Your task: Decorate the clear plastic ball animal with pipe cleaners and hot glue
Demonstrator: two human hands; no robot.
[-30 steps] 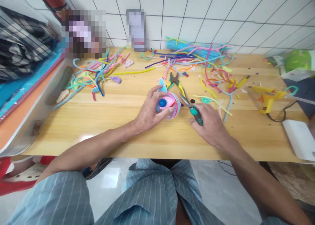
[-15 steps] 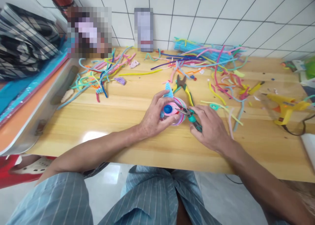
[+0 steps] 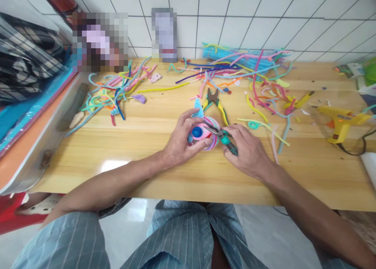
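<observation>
Head view. The green-handled pliers (image 3: pixel 225 139) had come in from the right: a second earlier their nose was off the pink craft piece (image 3: pixel 204 134); now it lay over the piece's right side. I judged the work had passed from bringing the tool up to using it. Left hand (image 3: pixel 183 141) pinched the piece between thumb and fingers; right hand (image 3: pixel 246 149) was wrapped round the plier handles. Whether the jaws had bitten on anything was too small to tell. Piece was over the middle of the table (image 3: pixel 158 116), its blue cone (image 3: pixel 198 109) pointing towards the tiled wall (image 3: pixel 249 29); body roundish, no clear long axis. Pliers' axis ran slantwise, nose far-left, handles near-right.
</observation>
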